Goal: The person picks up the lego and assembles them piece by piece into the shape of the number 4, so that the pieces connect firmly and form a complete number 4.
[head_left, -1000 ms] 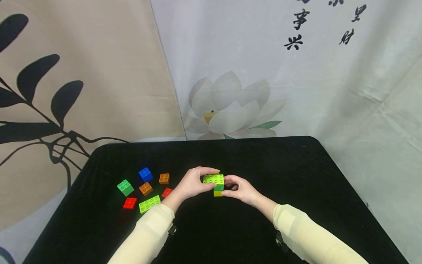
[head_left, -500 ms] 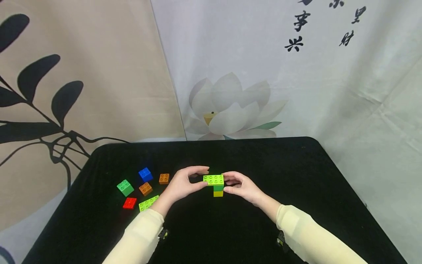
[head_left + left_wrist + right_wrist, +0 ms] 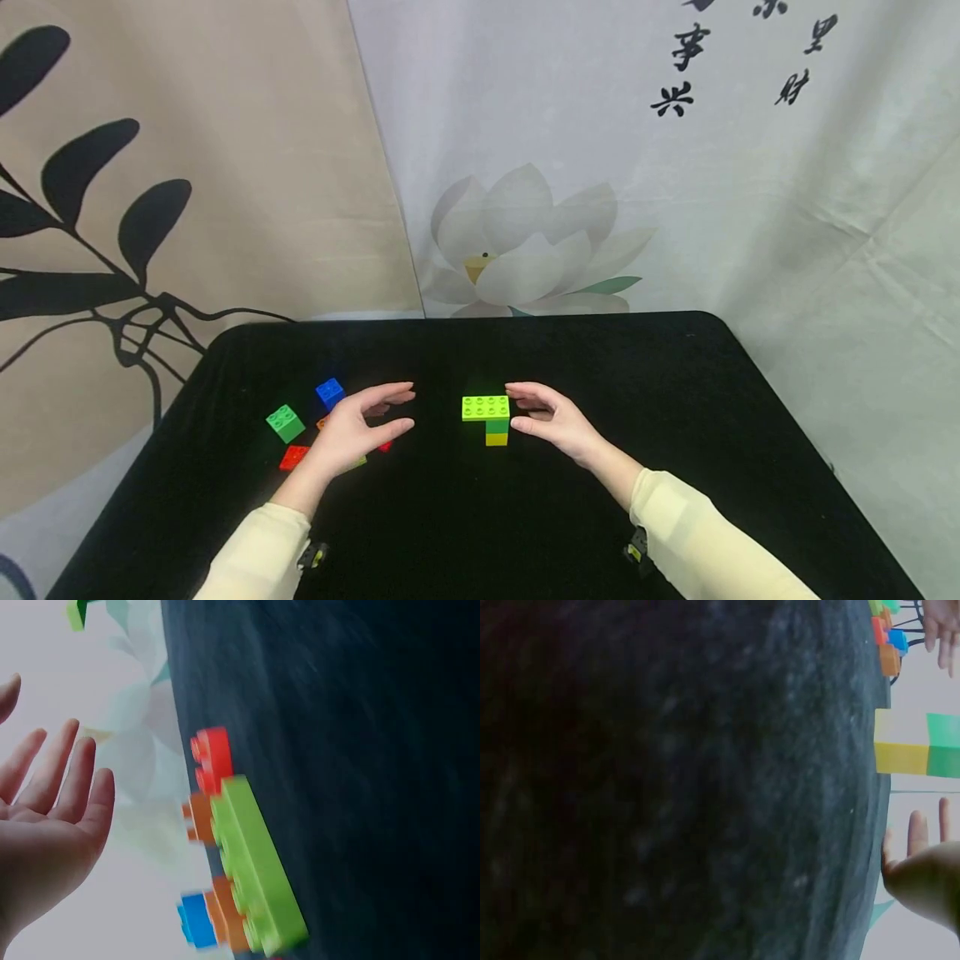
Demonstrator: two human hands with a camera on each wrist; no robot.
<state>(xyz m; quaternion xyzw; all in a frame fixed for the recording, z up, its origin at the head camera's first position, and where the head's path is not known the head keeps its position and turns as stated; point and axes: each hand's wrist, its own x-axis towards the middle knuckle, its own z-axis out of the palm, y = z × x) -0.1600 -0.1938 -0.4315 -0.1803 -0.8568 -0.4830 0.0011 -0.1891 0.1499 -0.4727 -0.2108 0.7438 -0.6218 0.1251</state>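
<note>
Toy-brick stack near the middle of the desk: eight-stud lime brick above green brick and yellow brick, overhanging toward nine o'clock. Presumably light, rigid, smooth plastic, hardly fragile; best gripped on opposite sides of the lower pair. Right hand just beside at three o'clock, fingers parted, holding nothing; left hand at nine o'clock, fingers spread, near loose bricks.

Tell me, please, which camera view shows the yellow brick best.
The right wrist view: the yellow brick appears largest there, with two faces visible. The head view shows only its small front face below the green brick; the left wrist view does not show it.
</note>
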